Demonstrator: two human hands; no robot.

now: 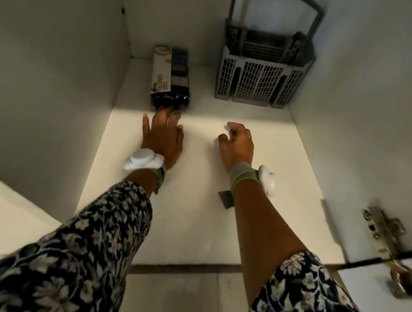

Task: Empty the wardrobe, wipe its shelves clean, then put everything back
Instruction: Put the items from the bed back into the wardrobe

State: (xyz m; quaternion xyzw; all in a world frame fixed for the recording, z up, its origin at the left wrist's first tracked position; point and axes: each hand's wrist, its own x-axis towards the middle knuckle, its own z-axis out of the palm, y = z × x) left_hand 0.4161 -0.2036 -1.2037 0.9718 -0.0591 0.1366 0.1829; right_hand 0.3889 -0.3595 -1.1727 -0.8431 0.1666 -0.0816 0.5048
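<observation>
The only print that can be read stands on the paper band [161,74] along the left side of the pack of socks [177,82], which lies on the wardrobe shelf [192,207]. Pale capitals on a dark brown ground run lengthwise down the band (sideways from this view) and give two lines, "FULL LENGTH" and "SOCKS". A smaller line sits beside them, too blurred to make out. At the far end of the band, on a paler ground, there is a round emblem - its lettering, if any, cannot be read.
</observation>
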